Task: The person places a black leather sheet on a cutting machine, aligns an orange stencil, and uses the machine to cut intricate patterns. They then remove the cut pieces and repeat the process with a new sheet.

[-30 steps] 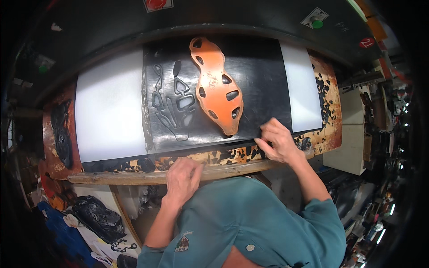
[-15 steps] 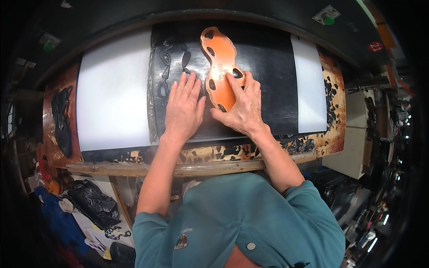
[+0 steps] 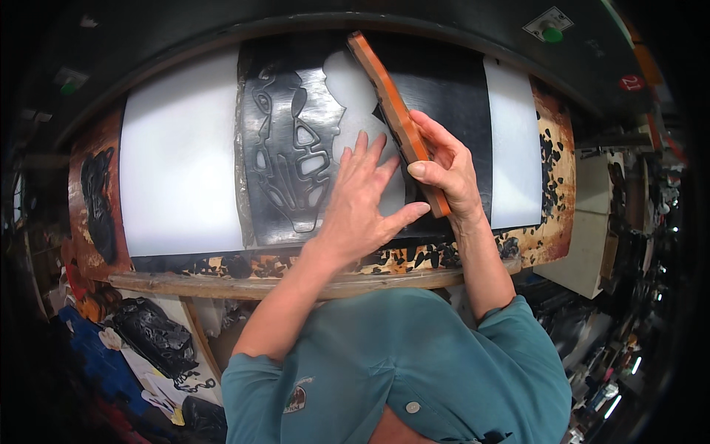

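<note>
My right hand (image 3: 450,172) grips an orange, wavy-edged cutting die (image 3: 399,118) near its lower end. The die is tipped up on its side, so mainly its long edge shows. Under and left of it lies a black sheet (image 3: 451,126) with cut outlines and openings in its left part; a large wavy hole there shows a pale surface (image 3: 362,92). My left hand (image 3: 362,196) is open, fingers spread, over the sheet and the hole, its thumb close to the die's lower end. Whether its fingertips press on the sheet I cannot tell.
White board (image 3: 181,155) shows on both sides of the sheet. Small black scraps (image 3: 433,257) lie along the near edge, beside a wooden rail (image 3: 222,287). A dark machine beam with a green button (image 3: 552,34) spans the far side. Crumpled black material (image 3: 100,200) lies at left.
The die has gone from lying flat to tipped up in my right hand, uncovering the wavy hole. My left hand has moved right and its fingers have spread.
</note>
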`<move>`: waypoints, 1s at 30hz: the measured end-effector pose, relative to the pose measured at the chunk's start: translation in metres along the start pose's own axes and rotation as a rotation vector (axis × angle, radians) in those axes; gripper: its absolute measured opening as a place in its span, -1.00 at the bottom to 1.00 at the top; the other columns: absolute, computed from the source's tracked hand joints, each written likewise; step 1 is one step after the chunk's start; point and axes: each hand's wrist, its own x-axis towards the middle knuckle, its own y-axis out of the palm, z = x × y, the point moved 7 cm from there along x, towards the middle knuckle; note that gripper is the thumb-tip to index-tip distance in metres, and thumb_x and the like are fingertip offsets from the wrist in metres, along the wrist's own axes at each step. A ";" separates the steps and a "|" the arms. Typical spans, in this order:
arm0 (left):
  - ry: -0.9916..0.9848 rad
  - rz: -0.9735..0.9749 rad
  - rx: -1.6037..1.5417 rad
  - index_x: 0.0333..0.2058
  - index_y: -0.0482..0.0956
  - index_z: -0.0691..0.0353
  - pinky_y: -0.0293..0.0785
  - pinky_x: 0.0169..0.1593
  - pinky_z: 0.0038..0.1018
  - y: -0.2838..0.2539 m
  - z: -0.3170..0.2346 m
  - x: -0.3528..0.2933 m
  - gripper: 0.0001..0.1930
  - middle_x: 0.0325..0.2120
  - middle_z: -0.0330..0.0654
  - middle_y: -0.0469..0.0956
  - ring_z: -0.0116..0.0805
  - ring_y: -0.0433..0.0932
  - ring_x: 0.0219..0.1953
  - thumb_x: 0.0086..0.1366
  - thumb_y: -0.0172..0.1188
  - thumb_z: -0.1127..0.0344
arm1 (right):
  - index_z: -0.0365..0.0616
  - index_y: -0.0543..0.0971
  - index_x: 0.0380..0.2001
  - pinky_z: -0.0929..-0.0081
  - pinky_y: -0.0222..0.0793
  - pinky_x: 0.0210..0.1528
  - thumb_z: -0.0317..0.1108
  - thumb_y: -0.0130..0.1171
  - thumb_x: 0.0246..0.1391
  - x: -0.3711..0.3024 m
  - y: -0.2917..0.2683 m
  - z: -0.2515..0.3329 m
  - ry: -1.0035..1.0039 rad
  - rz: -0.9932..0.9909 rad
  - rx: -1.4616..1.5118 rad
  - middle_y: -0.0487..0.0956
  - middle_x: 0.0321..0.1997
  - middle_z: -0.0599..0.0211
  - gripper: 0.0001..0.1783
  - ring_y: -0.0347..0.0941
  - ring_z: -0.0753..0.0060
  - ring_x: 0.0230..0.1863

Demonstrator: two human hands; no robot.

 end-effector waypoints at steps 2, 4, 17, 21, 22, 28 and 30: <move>-0.025 -0.002 -0.093 0.01 0.72 0.36 -0.16 0.57 0.28 0.007 -0.003 -0.001 -0.64 0.48 0.17 0.28 0.44 -0.02 0.58 0.37 0.39 0.23 | -0.48 0.34 0.45 0.39 0.37 0.36 -0.23 0.58 -0.14 0.001 -0.002 0.000 -0.005 -0.001 0.033 0.54 0.28 -0.02 0.10 0.53 0.28 0.25; -0.044 -0.044 -0.003 -0.22 0.73 0.38 -0.22 0.57 0.30 0.003 0.003 -0.007 -0.78 0.49 0.16 0.28 0.43 -0.03 0.59 0.38 0.36 0.29 | -0.48 0.34 0.45 0.39 0.35 0.38 -0.25 0.55 -0.11 0.002 -0.007 0.001 -0.008 0.005 0.083 0.54 0.29 -0.01 0.08 0.52 0.30 0.26; -0.198 -0.245 0.043 -0.18 0.58 0.45 -0.07 0.54 0.32 -0.024 0.040 -0.051 -0.81 0.48 0.36 0.19 0.50 0.01 0.56 0.25 0.31 0.53 | -0.47 0.32 0.46 0.46 0.38 0.35 -0.11 0.50 -0.12 -0.029 -0.043 0.011 -0.064 -0.139 0.058 0.54 0.28 0.03 0.11 0.53 0.31 0.25; -0.144 -0.334 0.135 0.40 0.30 0.38 -0.07 0.54 0.30 -0.038 0.020 -0.040 -0.24 0.52 0.38 0.07 0.52 -0.04 0.57 0.23 0.33 0.52 | -0.51 0.30 0.46 0.34 0.37 0.40 -0.19 0.55 -0.13 -0.044 -0.057 0.023 -0.122 -0.187 -0.214 0.52 0.32 -0.02 0.13 0.50 0.23 0.31; -0.051 -0.318 0.160 0.43 0.34 0.29 -0.05 0.53 0.31 -0.041 0.011 -0.032 -0.24 0.51 0.38 0.08 0.52 -0.02 0.56 0.24 0.35 0.47 | -0.52 0.30 0.46 0.30 0.36 0.42 -0.24 0.55 -0.13 -0.046 -0.059 0.023 -0.122 -0.198 -0.210 0.51 0.33 -0.05 0.12 0.50 0.19 0.30; -0.007 -0.095 0.166 0.16 0.70 0.19 0.38 0.42 -0.09 -0.031 0.025 0.034 -0.57 0.41 0.23 0.35 0.26 0.45 0.33 0.29 0.40 0.41 | -0.55 0.29 0.46 0.27 0.32 0.46 -0.16 0.53 -0.13 -0.056 -0.058 0.015 -0.113 -0.236 -0.020 0.49 0.37 -0.11 0.15 0.48 0.13 0.36; -0.117 -0.100 0.073 0.08 0.74 0.23 0.45 0.34 -0.13 -0.028 0.041 0.035 -0.65 0.26 0.17 0.50 0.16 0.59 0.17 0.32 0.38 0.39 | -0.56 0.28 0.46 0.26 0.32 0.47 -0.12 0.53 -0.14 -0.057 -0.057 0.017 -0.118 -0.223 -0.005 0.48 0.38 -0.13 0.16 0.48 0.12 0.37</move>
